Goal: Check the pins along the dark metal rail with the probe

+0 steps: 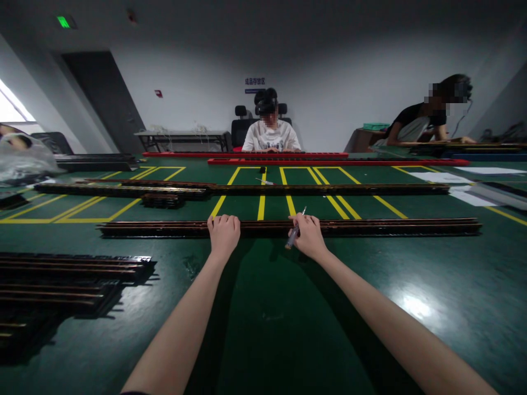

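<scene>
A bundle of long, thin dark strips (391,226) with coppery edges lies crosswise on the green table in front of me. My left hand (225,236) is closed over the near side of this bundle, left of its middle, fingers curled across the top. Farther right, my right hand (309,236) grips a slim pen-like tool (293,237) with a greyish body and a thin metal tip pointing away from me. Its knuckles rest against the same bundle. The exact kind of tool is too small to tell.
More dark strips (74,269) are stacked at the near left. A second long row (329,190) lies behind the bundle, with red bars (337,162) beyond. White papers (440,177) lie at right, a plastic bag (27,156) at left. Two people sit or lean across the table.
</scene>
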Demonstrator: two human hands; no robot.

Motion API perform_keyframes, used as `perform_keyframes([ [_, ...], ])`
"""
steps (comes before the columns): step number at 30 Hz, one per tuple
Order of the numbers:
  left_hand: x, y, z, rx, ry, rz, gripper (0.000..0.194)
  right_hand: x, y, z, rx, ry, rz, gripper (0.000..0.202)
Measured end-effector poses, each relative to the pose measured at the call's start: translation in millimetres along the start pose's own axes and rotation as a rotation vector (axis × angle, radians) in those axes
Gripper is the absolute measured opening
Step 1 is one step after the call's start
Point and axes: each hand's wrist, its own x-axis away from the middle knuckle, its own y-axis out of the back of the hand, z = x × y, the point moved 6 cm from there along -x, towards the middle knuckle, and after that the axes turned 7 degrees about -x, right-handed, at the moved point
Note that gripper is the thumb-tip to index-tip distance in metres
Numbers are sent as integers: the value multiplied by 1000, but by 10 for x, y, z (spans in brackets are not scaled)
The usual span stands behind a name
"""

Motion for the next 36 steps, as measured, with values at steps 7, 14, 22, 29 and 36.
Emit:
perform_keyframes([
  [7, -3, -2, 0, 2, -2, 2, 47, -3, -36, 17, 98, 7, 20, 14],
  [14, 3, 13, -3, -6, -6, -7, 47, -15, -69, 68, 85, 12, 17, 14],
  [22, -6, -7, -8, 12, -19, -34, 46, -15, -24, 64, 83, 3, -2, 26],
  [29, 2, 3, -10, -19, -22, -30, 48, 3, -11, 58, -31, 52, 55, 22],
  [36, 3, -4, -8, 0, -36, -29, 48, -9, -44, 79, 55, 38, 67, 8],
])
